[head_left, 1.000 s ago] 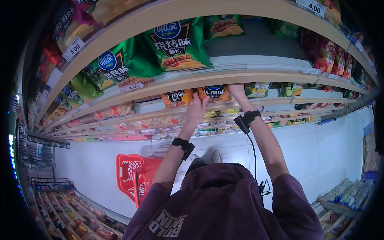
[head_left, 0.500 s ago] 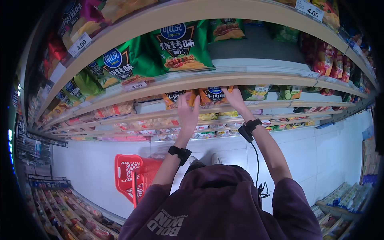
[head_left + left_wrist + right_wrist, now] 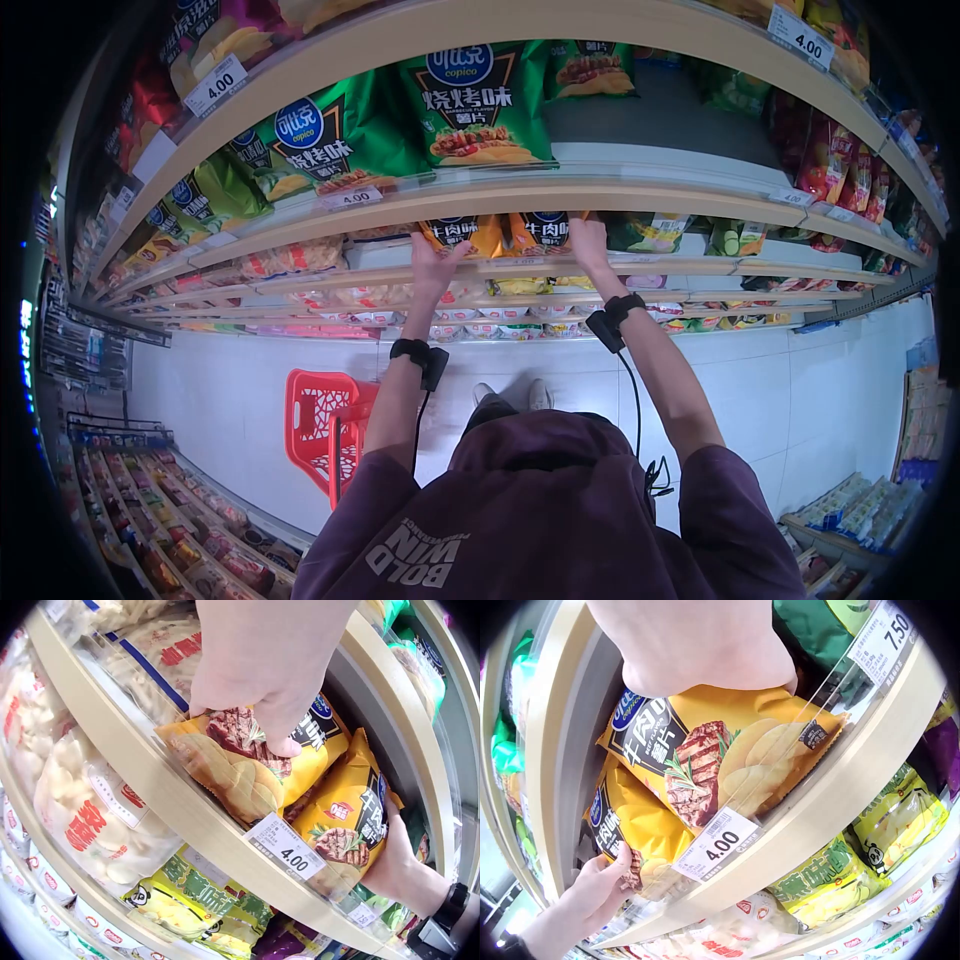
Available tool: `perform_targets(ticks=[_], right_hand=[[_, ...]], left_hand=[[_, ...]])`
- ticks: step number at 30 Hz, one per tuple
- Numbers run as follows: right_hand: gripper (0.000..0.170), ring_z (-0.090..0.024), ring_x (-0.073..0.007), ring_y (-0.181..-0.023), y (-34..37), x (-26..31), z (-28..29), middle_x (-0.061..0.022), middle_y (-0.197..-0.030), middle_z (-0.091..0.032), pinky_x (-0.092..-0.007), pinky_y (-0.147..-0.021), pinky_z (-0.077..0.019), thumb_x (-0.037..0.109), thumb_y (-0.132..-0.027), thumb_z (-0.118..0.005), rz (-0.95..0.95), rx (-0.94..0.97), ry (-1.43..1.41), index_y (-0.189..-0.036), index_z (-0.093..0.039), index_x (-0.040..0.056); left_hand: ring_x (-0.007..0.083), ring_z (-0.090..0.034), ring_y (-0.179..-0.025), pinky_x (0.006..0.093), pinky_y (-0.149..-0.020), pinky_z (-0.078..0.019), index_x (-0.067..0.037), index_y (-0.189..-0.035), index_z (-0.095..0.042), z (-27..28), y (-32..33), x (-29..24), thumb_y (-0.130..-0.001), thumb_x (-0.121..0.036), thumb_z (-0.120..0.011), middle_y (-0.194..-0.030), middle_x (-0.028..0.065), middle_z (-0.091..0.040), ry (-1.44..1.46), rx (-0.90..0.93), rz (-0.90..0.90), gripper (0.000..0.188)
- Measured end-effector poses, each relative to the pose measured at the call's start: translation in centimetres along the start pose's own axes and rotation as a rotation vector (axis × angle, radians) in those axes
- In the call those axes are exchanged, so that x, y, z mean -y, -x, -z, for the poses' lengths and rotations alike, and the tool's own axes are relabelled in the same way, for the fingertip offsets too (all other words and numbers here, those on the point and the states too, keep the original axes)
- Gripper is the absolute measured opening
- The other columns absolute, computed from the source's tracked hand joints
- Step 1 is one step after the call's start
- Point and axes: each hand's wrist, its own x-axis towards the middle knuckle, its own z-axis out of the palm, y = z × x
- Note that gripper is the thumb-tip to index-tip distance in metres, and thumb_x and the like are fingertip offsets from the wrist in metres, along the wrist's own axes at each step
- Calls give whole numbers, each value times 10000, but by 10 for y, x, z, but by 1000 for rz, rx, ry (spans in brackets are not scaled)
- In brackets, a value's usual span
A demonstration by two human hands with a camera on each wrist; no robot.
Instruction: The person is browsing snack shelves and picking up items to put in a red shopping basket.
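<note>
Two orange bags of beef-flavour chips stand side by side on a shelf below the green bags. My left hand [image 3: 436, 262] grips the outer side of the left chip bag [image 3: 240, 761], its thumb [image 3: 277, 731] lying across the printed front. At the outer side of the right chip bag [image 3: 705, 750] is my right hand [image 3: 588, 243], touching its edge. In the left wrist view this right hand [image 3: 401, 862] lies along the bag's side, its fingertips hidden. The two bags overlap slightly where they meet.
A wooden shelf edge [image 3: 480, 203] runs just above both hands. A clear lip and a price tag [image 3: 285, 851] front the bags. Green chip bags [image 3: 470, 110] stand above, yellow snack bags [image 3: 191, 892] below. A red shopping basket [image 3: 310, 400] is on the floor at left.
My left hand has moved left and down from the front of the left bag to its outer side. My right hand has come from behind the shelf edge to the right bag's side.
</note>
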Motion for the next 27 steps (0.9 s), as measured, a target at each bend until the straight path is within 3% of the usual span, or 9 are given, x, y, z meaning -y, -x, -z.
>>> perform_targets(ticks=[1,4,7,10,13,18,22,25,27], right_hand=[[668,-579,-495,-881,-1,-4,-1,-303,-875,-626,-533,-812,-421,584,-908,-448,64,78,144,-1129,-524,-42],[702,-594,-473,-803,4,0,2,-287,-805,-619,-505,-756,-434,611,-911,-416,-162,-5,-189,-1108,-524,-54],[725,-580,-443,-721,3,-8,12,-268,-721,-594,-472,-705,-426,629,-916,-395,-199,116,-347,-1065,-530,-67],[713,-560,-421,-683,16,4,24,-247,-667,-573,-439,-688,-420,618,-927,-390,-103,-70,-497,-1016,-536,-75],[694,-561,-446,-715,14,12,15,-273,-709,-585,-454,-703,-420,597,-936,-391,-162,21,-400,-1036,-519,-78],[469,-525,-522,-861,12,36,-5,-324,-866,-598,-540,-750,-399,413,-957,-427,-159,-278,-349,-1003,-545,-38],[459,-518,-526,-880,0,-3,-20,-321,-879,-599,-534,-766,-407,403,-945,-444,-29,-221,-219,-1069,-520,-32],[500,-521,-526,-885,6,7,-4,-326,-880,-594,-525,-795,-411,416,-932,-481,-112,-152,-289,-1119,-484,-47],[524,-515,-520,-937,16,16,17,-336,-963,-580,-514,-839,-408,411,-917,-531,-160,-36,-381,-1161,-469,-49]], left_hand=[[236,-631,-897,339,-760,-507,45,-1067,-430,-4,-2,13,-680,-211,-862,-1016,176,-618,-19,-7,-34,635],[220,-631,-905,323,-765,-507,49,-1075,-423,-8,-6,26,-680,-227,-864,-1012,165,-618,116,31,-45,653],[167,-646,-893,288,-754,-528,39,-1093,-412,2,-1,8,-714,-190,-843,-984,144,-641,47,60,-25,618],[224,-633,-900,322,-782,-505,60,-1087,-424,7,-9,18,-665,-275,-873,-1030,168,-629,192,127,-12,701],[226,-638,-901,324,-793,-507,64,-1094,-425,-4,-23,57,-666,-299,-870,-994,161,-644,250,294,68,717],[256,-641,-931,333,-815,-499,70,-1074,-434,-8,-21,53,-668,-341,-864,-998,183,-647,195,187,42,720],[322,-567,-1110,384,-934,-445,135,-1152,-412,-4,1,-4,-715,-343,-824,-1184,274,-558,22,-24,8,767],[345,-444,-1253,430,-1042,-353,127,-1306,-351,-15,29,-39,-775,-338,-759,-1334,284,-439,-328,-374,-272,815],[327,-396,-1297,443,-1074,-312,58,-1377,-326,-13,34,-63,-806,-323,-712,-1387,244,-402,-424,-177,-596,788]])
